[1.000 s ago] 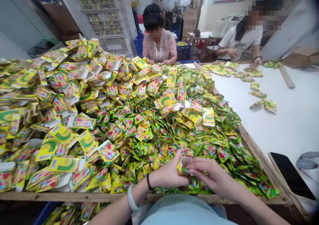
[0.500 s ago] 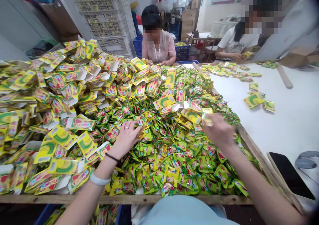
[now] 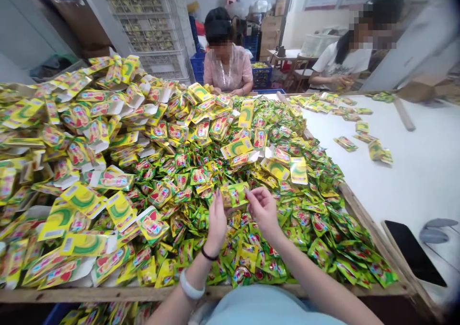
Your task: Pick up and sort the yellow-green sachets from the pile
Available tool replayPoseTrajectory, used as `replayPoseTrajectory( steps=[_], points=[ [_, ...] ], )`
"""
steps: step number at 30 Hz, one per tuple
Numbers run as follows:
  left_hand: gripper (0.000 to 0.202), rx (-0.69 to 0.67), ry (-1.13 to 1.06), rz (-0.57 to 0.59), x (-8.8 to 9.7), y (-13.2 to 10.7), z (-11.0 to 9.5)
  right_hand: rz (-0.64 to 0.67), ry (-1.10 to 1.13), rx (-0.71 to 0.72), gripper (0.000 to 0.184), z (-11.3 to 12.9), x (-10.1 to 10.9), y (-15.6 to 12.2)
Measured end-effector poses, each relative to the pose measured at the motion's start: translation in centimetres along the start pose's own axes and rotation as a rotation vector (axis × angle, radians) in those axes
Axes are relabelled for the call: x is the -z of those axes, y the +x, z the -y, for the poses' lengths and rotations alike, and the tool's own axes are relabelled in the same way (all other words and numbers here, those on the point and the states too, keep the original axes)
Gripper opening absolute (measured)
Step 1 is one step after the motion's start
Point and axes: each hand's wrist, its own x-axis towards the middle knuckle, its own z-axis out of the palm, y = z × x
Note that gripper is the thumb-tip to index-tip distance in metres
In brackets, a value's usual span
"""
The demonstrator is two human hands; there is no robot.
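My left hand (image 3: 216, 222) and my right hand (image 3: 263, 209) are raised together over the middle of the pile. Between their fingertips they pinch a small stack of green and yellow sachets (image 3: 235, 194). Under them lies a big heap of green sachets (image 3: 273, 229). To the left spreads a mound of flat yellow cartons (image 3: 82, 200). A white bangle and a black band sit on my left wrist.
A wooden rail (image 3: 362, 214) edges the pile on the right, with a white table (image 3: 413, 171) beyond holding scattered sachets. A black phone (image 3: 413, 253) lies near the right. Two other people sit at the far side. White crates stand stacked behind.
My hands were apart, the left reaching into the pile and the right out toward the rail. Both have come together at the middle and now hold a few sachets between them.
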Motion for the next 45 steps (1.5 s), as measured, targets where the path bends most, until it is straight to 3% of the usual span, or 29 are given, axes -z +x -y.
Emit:
replayPoseTrajectory(
  steps=[3, 5, 8, 11, 14, 17, 20, 23, 25, 27, 30, 32, 34, 37, 39, 42, 45],
  points=[
    [0.034, 0.01, 0.004, 0.041, -3.0, -1.6, 0.2, -0.101, 0.004, 0.018, 0.021, 0.1, 0.6, -1.5],
    [0.03, -0.045, 0.099, 0.113, -4.3, -2.2, -0.1, -0.123, 0.055, 0.02, 0.03, 0.2, 2.0, -1.5],
    [0.033, -0.245, 0.296, 0.305, -5.7, -1.5, -1.1, 0.064, 0.239, -0.072, 0.041, 0.1, 5.1, -0.7],
    [0.037, -0.509, 0.581, 0.322, -6.1, 2.4, -2.6, 0.207, 0.167, -0.119, 0.026, -0.5, 8.6, -0.5],
    [0.062, -0.632, 0.949, 0.339, -5.4, 8.9, -4.4, 0.23, -0.336, 0.063, 0.02, -1.8, 11.3, -1.7],
    [0.063, -0.783, 1.251, 0.527, -4.6, 14.7, -5.9, 0.345, -0.857, 0.306, 0.015, -3.7, 12.2, -3.5],
    [0.06, -0.96, 1.388, 0.67, -4.6, 17.1, -6.9, 0.409, -0.978, 0.362, 0.02, -5.3, 11.7, -4.6],
    [0.067, -1.072, 1.416, 0.705, -4.9, 16.3, -7.5, 0.415, -0.939, 0.35, 0.019, -5.5, 11.7, -4.2],
    [0.061, -1.065, 1.369, 0.697, -4.6, 14.8, -7.5, 0.411, -0.908, 0.337, 0.017, -4.8, 12.5, -3.4],
    [0.044, -0.948, 1.323, 0.678, -3.8, 12.9, -7.1, 0.374, -0.764, 0.251, 0.016, -3.7, 13.5, -2.5],
    [0.03, -0.759, 1.329, 0.642, -2.7, 9.8, -5.3, 0.277, -0.324, 0.007, 0.022, -2.1, 14.1, -1.4],
    [0.042, -0.71, 1.365, 0.602, -2.8, 8.2, -3.8, 0.228, -0.079, -0.105, 0.026, -1.5, 13.2, -0.9],
    [0.053, -0.664, 1.399, 0.529, -3.7, 7.1, -2.7, 0.22, 0.026, -0.146, 0.03, -1.2, 11.4, -0.9],
    [0.05, -0.603, 1.411, 0.422, -5.4, 6.3, -2.3, 0.272, 0.009, -0.126, 0.028, -0.8, 8.9, -1.7],
    [0.045, -0.602, 1.395, 0.396, -5.8, 5.8, -3.0, 0.316, -0.024, -0.087, 0.026, -0.1, 8.4, -2.4],
    [0.043, -0.595, 1.163, 0.511, -4.8, 4.0, -4.4, 0.284, 0.038, -0.069, 0.024, 2.1, 9.6, -2.7],
    [0.027, -0.267, 0.603, 0.846, -3.1, 1.2, -5.3, 0.133, 0.139, 0.007, 0.022, 4.8, 11.0, -1.6]
  ],
)
